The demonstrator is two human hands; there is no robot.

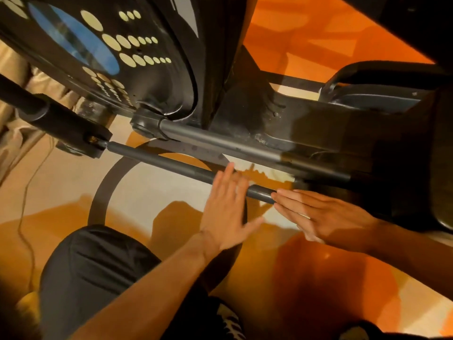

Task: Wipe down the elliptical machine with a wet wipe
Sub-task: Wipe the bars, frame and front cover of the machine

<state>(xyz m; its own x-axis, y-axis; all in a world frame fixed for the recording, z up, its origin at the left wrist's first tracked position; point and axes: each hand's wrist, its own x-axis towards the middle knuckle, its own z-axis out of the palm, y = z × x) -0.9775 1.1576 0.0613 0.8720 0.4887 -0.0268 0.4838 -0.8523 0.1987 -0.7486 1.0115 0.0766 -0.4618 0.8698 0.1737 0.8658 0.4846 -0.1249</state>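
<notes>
Your fingers (226, 182) are pressing flat, held together, on the dark grey round metal rail (171, 165), likely for broad contact. No wipe is showing.

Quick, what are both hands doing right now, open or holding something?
Left hand: open, fingers straight, lying over the gray bar.
Right hand: open, fingers straight, tips at the bar.

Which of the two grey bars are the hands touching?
The nearer bar: the left hand lies across it, the right hand touches it. The farther bar, by the machine's body, is untouched.
</notes>
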